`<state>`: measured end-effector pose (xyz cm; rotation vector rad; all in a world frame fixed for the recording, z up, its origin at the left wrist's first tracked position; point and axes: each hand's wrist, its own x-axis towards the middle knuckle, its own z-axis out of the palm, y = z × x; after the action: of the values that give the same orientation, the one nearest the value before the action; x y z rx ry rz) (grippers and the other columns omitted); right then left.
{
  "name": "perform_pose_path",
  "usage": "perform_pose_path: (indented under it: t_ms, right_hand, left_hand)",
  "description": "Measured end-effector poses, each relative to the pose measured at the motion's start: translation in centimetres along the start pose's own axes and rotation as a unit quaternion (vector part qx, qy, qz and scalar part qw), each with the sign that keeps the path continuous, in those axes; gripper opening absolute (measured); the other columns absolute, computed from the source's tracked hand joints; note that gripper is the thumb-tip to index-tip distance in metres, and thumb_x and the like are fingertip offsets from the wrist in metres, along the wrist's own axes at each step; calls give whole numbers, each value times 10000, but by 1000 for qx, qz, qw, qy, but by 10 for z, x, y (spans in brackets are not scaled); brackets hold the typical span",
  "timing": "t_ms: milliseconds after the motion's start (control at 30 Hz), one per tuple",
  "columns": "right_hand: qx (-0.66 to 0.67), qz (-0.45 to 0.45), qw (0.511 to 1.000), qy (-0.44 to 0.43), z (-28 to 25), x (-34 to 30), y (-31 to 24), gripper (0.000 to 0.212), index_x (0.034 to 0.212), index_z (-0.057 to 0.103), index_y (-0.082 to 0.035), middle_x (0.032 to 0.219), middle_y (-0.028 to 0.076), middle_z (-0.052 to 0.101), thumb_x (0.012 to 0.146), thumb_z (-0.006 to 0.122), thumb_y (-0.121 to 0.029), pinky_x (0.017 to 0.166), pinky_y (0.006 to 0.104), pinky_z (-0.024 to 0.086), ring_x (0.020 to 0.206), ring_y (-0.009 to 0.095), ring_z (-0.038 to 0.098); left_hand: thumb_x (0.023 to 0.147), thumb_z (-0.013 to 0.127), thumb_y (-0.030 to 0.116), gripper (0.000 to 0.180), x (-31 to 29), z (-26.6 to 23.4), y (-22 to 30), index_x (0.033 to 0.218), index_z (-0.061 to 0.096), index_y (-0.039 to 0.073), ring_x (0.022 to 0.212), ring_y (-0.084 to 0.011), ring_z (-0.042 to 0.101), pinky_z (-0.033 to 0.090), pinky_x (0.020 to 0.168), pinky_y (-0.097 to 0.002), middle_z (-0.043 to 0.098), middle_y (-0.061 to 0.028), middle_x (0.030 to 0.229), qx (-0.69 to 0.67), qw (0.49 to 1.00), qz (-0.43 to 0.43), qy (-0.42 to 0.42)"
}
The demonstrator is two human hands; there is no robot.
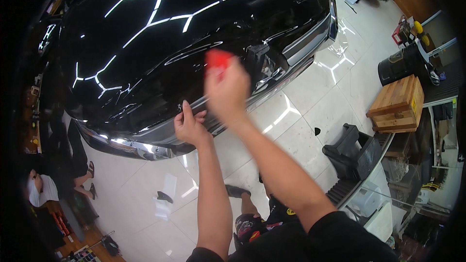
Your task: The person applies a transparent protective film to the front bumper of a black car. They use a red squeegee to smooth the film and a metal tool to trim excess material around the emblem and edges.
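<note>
A glossy black car bonnet (160,34) fills the upper middle, with wavy, wrinkle-like reflections near its front edge. My right hand (227,90), smeared by motion, grips a small flat red squeegee (218,60) over that front edge, beside the grille. Whether the squeegee touches the surface cannot be made out. Lower and to the left, my left hand (191,126) is at the bonnet's front edge, one digit pointing up and the other fingers curled in. What those fingers pinch, if anything, is too small to see.
A chrome-trimmed headlight (131,146) lies left of my hands. On the right stand a black plastic step stool (352,153), a wooden box (398,104) and a black drum (395,70). Paper sheets (166,191) lie on the tiled floor. Another person (43,189) is at far left.
</note>
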<state>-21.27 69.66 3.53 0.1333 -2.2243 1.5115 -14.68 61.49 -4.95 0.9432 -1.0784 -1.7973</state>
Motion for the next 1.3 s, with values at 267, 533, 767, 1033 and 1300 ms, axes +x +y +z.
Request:
perform_pose_path:
  t_ms: [267,533,767,1033,1300]
  right_hand:
    - [-107,68,991,-52,-46,40,51,268,1232,612,21,1040,253,670,985,601,-81,901,518,524,998,473,664]
    - [-268,-95,955,-87,26,-27,-31,732,1443,460,61,1247,198,530,806,749,-152,868,414,556,1148,360,557]
    - [-181,148,972,21,-2,34,-1,370,1277,491,55,1211,207,503,929,601,-4,872,482,620,1168,406,563]
    - [-165,83,981,62,-10,25,22,291,1221,546,58,1229,247,565,941,569,-19,977,528,531,1166,438,571]
    - [-190,129,971,64,-29,32,46,233,1138,638,-16,1117,214,672,917,666,-83,920,516,533,1074,426,655]
  left_hand:
    - [957,827,121,259,2,4,14,898,601,10,536,-150,652,541,520,-234,633,-56,737,2,999,-54,5]
    - [946,839,138,271,4,9,16,915,597,19,546,-160,652,600,587,-284,648,-59,738,-129,983,-104,-81]
    - [938,853,158,295,8,-5,25,876,581,62,529,-163,667,579,564,-272,627,-25,684,24,993,-110,-18]
    - [902,879,161,284,13,-5,33,866,653,-9,538,-203,690,551,528,-262,670,-71,716,34,988,-145,-33]
    - [891,891,174,333,14,-6,42,773,681,-55,566,-182,674,573,516,-296,679,-95,733,101,985,-132,-56]
